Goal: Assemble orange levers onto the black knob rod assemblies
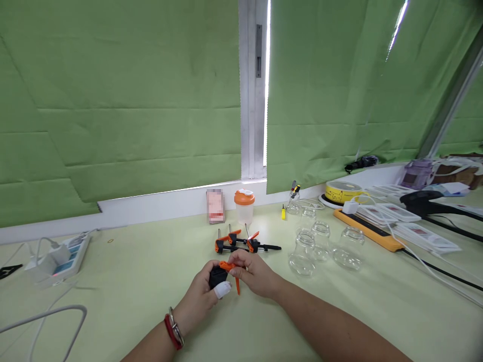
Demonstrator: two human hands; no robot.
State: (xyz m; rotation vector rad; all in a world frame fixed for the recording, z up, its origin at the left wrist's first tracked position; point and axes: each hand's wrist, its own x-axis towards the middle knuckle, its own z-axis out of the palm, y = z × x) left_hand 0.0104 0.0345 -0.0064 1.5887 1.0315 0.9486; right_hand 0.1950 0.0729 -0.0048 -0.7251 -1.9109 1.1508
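My left hand (pixel 204 289), with a white wrap on its thumb, is closed around a black plastic part (pixel 218 277). An orange plastic piece (pixel 237 284) is pinched between the thumb and fingers of my right hand (pixel 256 274), right against the black part. I cannot tell whether the two pieces are joined. Just beyond my hands, several small black-and-orange bar clamps (pixel 253 244) with metal rods lie together on the table.
Several clear glass jars (pixel 303 256) stand right of my hands. Behind the clamps is an orange-lidded cup (pixel 244 206). An orange power strip (pixel 368 230) with cables lies at right, a white power strip (pixel 71 256) at left. A small yellow screwdriver (pixel 283 213) is near the wall.
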